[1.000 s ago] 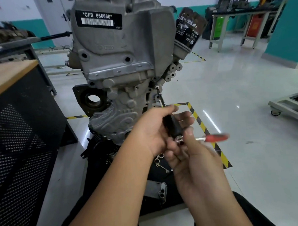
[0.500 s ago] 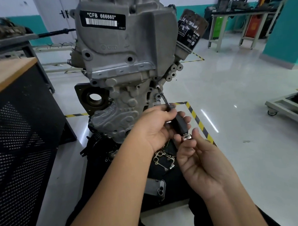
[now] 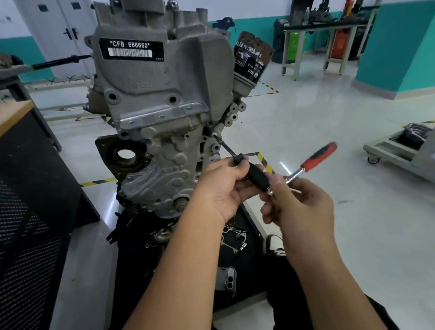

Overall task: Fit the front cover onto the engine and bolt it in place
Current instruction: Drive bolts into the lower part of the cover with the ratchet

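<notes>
Front cover on the engine, frame centre. My left hand grips the black extension — tip at a bolt; my right hand pinches the red-handled ratchet. Glossy floor; teal wall upper right.

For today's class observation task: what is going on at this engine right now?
A person is bolting the front cover onto the engine. The left hand grips the black extension bar, whose thin tip reaches a bolt at the cover's right edge. The right hand holds the head end of a ratchet, its red handle pointing up and to the right. Loose parts lie on the black stand base below.
</notes>
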A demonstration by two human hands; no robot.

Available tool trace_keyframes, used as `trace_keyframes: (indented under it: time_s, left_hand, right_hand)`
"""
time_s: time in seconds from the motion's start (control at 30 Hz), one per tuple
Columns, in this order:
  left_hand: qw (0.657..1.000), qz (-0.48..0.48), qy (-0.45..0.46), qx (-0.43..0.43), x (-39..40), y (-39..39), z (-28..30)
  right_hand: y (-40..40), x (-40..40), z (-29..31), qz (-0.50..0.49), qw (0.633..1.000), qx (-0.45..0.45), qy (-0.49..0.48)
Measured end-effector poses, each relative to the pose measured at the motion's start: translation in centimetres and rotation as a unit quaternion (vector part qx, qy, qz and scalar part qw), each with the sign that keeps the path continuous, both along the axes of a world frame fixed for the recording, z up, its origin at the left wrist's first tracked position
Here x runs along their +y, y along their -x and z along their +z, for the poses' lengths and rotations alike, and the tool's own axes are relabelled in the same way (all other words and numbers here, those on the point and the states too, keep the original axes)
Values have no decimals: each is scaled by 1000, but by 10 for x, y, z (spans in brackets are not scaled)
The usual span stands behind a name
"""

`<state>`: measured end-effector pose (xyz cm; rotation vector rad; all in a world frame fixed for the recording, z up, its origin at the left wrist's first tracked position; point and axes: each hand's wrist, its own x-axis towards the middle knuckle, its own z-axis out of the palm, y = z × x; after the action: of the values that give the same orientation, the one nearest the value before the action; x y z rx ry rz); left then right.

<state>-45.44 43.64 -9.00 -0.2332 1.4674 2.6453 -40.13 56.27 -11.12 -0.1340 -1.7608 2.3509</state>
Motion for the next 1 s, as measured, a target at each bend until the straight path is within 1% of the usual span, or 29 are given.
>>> trace_keyframes:
  time_s: [0.03, 0.07, 0.1, 0.13, 0.17, 0.2, 0.23, 0.27, 0.3, 0.33, 0.37, 0.4, 0.43, 0.47, 0.5, 0.6, 0.63, 0.67, 0.73, 0.8, 0.83, 0.87, 0.9, 0.97, 1.0]
  left_hand:
    - [1000, 4, 2, 2, 3, 0, 0]
    - [1000, 6, 0, 5, 5, 0, -1]
    - [1000, 9, -7, 7, 8, 0, -2]
    - [1000, 11, -18, 7, 9, 0, -3]
    - [999, 11, -29, 9, 11, 0, -3]
    - [999, 13, -38, 10, 11, 1, -4]
    - [999, 21, -42, 9, 10, 1, -4]
    - [998, 37, -43, 4, 9, 1, -4]
    - [998, 53, -39, -4, 9, 1, -4]
    - [997, 68, -34, -10, 10, 1, -4]
    - [996, 78, -32, -14, 12, 2, -4]
    - [996, 84, -34, -15, 14, 1, -3]
    - [996, 82, -40, -16, 16, 1, -2]
    - [996, 67, -49, -16, 17, 1, 0]
    - [997, 43, -63, -18, 16, 1, 1]
    - [994, -14, -108, -23, 8, -1, 3]
    - [993, -17, -115, -21, 6, -2, 2]
    - [993, -12, -117, -21, 5, -2, 2]
    - [994, 1, -107, -24, 8, -2, 2]
    - [995, -1, -96, -19, 13, -1, 4]
    - [995, -8, -103, -17, 15, -1, 5]
    - [993, -15, -113, -18, 15, 0, 6]
    - [992, -22, -119, -17, 13, 0, 5]
    - [994, -26, -102, -19, 9, -1, 4]
    - [995, -21, -91, -22, 8, -1, 3]
  right_hand:
    - [2, 4, 1, -51, 991, 54, -112]
    - [4, 7, 1, -95, 975, 91, -177]
    - [6, 8, -1, -121, 969, 99, -192]
    - [6, 7, -2, -128, 974, 80, -168]
    - [5, 4, -1, -110, 988, 44, -96]
    - [3, -1, -2, -73, 997, -2, 16]
    - [2, -5, -2, -32, 990, -49, 125]
    - [2, -8, -3, -16, 981, -82, 175]
    - [2, -10, -5, -18, 982, -86, 165]
    - [2, -12, -8, -35, 993, -63, 95]
    - [4, -10, -12, -72, 997, -19, -6]
    - [4, -9, -11, -109, 989, 37, -91]
    - [5, -8, -11, -139, 975, 81, -154]
    - [4, -9, -10, -158, 965, 112, -175]
    - [3, -10, -9, -163, 964, 122, -170]
    - [-3, -22, -7, -129, 985, 68, -92]
    - [-4, -25, -9, -123, 989, 47, -70]
    - [-4, -27, -10, -123, 989, 39, -68]
    - [-3, -27, -14, -156, 975, 76, -142]
    - [-2, -25, -14, -187, 945, 131, -232]
    - [-2, -24, -15, -198, 938, 143, -245]
    - [-3, -25, -14, -193, 943, 141, -233]
    - [-5, -27, -13, -173, 956, 122, -202]
    - [-6, -34, -14, -148, 976, 75, -140]
    - [-7, -37, -14, -150, 978, 63, -129]
